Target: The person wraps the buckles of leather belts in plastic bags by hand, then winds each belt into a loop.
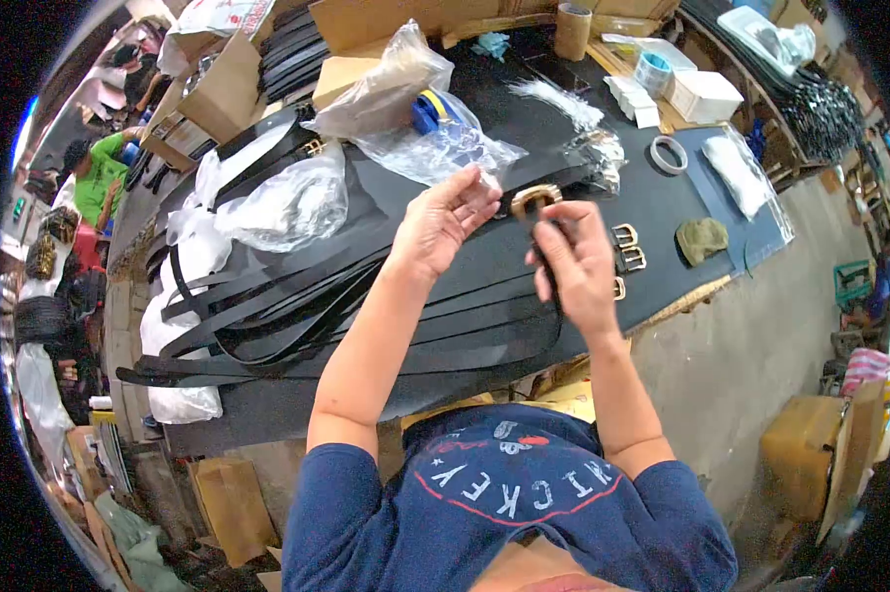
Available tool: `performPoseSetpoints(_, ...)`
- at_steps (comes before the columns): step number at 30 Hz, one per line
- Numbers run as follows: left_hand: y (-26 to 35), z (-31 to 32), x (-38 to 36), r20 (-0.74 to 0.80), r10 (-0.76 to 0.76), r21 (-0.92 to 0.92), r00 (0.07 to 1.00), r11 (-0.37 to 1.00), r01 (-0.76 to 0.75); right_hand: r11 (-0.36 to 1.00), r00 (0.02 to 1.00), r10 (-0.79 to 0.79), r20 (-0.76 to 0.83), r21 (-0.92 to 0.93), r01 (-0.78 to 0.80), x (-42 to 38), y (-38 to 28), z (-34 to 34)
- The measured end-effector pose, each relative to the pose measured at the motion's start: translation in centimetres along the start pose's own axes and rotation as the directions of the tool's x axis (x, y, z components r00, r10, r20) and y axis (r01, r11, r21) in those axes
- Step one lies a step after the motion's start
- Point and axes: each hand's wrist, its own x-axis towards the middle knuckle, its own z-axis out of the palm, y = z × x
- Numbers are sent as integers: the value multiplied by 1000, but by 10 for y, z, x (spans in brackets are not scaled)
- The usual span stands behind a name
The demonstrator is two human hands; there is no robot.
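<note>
My right hand [575, 259] is closed on a black belt near its gold-coloured buckle [535, 200], and the strap hangs down below the fingers. To the left of the buckle is my left hand [450, 222], raised with its fingers apart, palm up and holding nothing I can see. Several black belts [297, 306] lie lengthwise across the dark table [662, 237] under my forearms. More gold buckles [626, 247] rest just right of my right hand. Behind my left hand lies a clear plastic bag [405, 118] with a blue and yellow roll in it.
Plastic-wrapped bundles [287, 212] lie at the table's left. Tape rolls [668, 155], a white box [704, 97] and an olive pouch [701, 241] are on the right. An open carton [208, 104] stands back left; a person in green [100, 181] is beyond it.
</note>
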Motion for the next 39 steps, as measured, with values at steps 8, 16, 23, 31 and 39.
performPoseSetpoints(8, 9, 7, -15, 7, 49, 17, 999, 999, -49, 948, 992, -121, -36, -301, 105, 4, 1, 23)
performPoseSetpoints(16, 14, 5, -17, -10, 43, -17, 999, 999, -44, 912, 985, -167, -46, -386, 136, 5, 11, 26)
performPoseSetpoints(23, 13, 1, -14, 12, 31, -15, 999, 999, -31, 902, 993, -102, -52, -426, 71, 5, 7, 29)
performPoseSetpoints(31, 8, 8, -22, 49, 89, 121, 995, 988, -95, 894, 992, -128, -9, -433, 112, 8, 16, 27)
performPoseSetpoints(39, 3, 16, -26, 204, 195, 505, 959, 818, -274, 964, 998, -5, 70, -265, 23, 20, 0, 17)
